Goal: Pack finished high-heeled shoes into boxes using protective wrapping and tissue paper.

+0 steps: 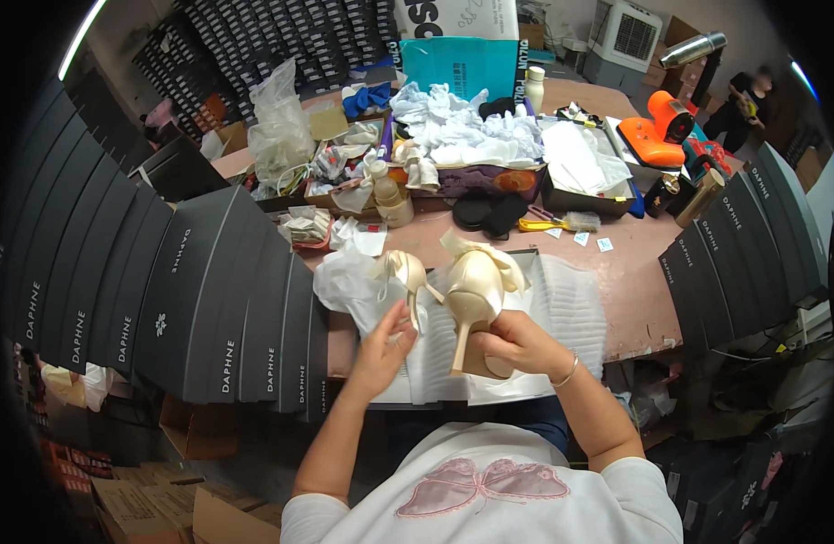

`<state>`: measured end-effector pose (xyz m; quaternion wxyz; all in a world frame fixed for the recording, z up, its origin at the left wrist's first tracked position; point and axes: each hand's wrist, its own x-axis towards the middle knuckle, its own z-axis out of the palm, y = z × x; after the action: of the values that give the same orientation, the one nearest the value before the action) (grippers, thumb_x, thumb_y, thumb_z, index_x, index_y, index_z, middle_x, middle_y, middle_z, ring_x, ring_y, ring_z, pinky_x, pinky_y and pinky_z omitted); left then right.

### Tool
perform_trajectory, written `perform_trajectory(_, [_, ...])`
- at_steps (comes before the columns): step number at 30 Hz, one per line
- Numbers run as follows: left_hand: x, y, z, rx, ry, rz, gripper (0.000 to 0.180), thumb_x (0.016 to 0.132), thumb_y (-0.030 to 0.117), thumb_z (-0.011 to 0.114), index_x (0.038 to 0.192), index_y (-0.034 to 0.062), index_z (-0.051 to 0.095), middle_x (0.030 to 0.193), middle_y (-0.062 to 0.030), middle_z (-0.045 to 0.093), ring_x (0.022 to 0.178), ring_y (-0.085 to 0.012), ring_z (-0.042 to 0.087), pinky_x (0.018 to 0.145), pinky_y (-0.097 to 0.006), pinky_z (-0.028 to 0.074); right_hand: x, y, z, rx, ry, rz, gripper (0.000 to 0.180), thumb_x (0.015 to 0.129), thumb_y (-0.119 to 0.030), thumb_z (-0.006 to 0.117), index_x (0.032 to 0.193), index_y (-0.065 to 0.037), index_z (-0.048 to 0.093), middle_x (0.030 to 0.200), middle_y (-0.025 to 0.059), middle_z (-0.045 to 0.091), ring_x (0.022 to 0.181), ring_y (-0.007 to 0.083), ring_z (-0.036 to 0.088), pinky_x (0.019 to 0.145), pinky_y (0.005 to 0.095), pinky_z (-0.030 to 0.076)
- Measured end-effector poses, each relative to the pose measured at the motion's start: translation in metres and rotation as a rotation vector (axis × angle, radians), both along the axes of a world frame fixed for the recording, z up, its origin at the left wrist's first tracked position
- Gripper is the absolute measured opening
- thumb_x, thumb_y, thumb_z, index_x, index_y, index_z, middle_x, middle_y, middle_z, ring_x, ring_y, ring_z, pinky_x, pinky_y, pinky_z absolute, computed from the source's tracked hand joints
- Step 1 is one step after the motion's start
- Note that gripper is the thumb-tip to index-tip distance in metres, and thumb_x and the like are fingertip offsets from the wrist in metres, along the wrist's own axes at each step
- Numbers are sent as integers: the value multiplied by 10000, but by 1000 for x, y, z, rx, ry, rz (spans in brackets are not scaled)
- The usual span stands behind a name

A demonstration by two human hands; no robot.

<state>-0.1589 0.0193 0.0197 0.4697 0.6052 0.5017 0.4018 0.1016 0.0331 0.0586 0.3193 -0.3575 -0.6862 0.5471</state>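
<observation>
Held up in front of me is a cream satin high-heeled shoe (476, 279) with a large bow, its heel turned toward me. My right hand (516, 344) grips it along its side, thumb near the heel. A matching high-heeled shoe (404, 270) is to its left, over crumpled white tissue paper (342, 279). Beside that shoe's heel, my left hand (382, 352) has its fingers apart and holds nothing that I can see. Under both hands lie white wrapping paper (507, 388) and ribbed padding sheets (573, 313) over an open dark box (526, 263), which they mostly hide.
Dark shoeboxes (195, 290) stack along the left, and more boxes (734, 245) on the right. Toward the back are a bin of white crumpled paper (462, 127), a cream bottle (391, 201), a yellow-handled brush (562, 223), black pads (489, 214) and an orange device (657, 136).
</observation>
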Motion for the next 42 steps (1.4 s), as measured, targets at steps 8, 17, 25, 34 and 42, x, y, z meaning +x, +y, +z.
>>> perform_trajectory(8, [70, -44, -15, -833, -1541, -211, 564, 915, 522, 494, 1258, 75, 516, 1168, -122, 589, 1089, -292, 578, 966, -496, 455, -17, -24, 11, 92, 14, 153, 218, 891, -127, 556, 1071, -9, 593, 922, 158, 648, 801, 234, 645, 721, 318, 512])
perform_trajectory(17, [31, -42, -57, -672, -1270, 283, 355, 924, 292, 459, 1156, 35, 542, 1036, -137, 629, 917, -254, 645, 823, -401, 537, 16, -94, -1, -256, 463, -105, 674, 843, -203, 695, 1413, -58, 367, 1443, 153, 390, 1367, 280, 343, 1125, 452, 255])
perform_trajectory(25, [110, -3, -2, -208, -816, 105, 530, 957, 141, 509, 1423, 10, 292, 1311, -111, 474, 1141, -184, 528, 921, -345, 483, 68, -87, -11, -207, 295, -114, 611, 716, -284, 811, 1202, 19, 599, 1353, 164, 504, 1208, 252, 514, 1024, 358, 381])
perform_trajectory(34, [171, 158, -81, 193, 1162, -473, 267, 847, 173, 596, 1029, -16, 650, 988, -192, 677, 882, -359, 653, 772, -452, 510, 139, -148, -27, -225, 667, -767, 652, 687, -375, 711, 1138, 80, 593, 1170, 207, 585, 1061, 276, 593, 933, 373, 471])
perform_trajectory(42, [154, 178, 54, 157, 116, -390, 185, 919, 164, 526, 981, 5, 599, 774, -48, 637, 655, -118, 619, 617, -270, 515, 149, -147, -30, -118, 925, -709, 734, 729, -529, 719, 1170, 40, 572, 1195, 221, 564, 1095, 377, 583, 904, 470, 504])
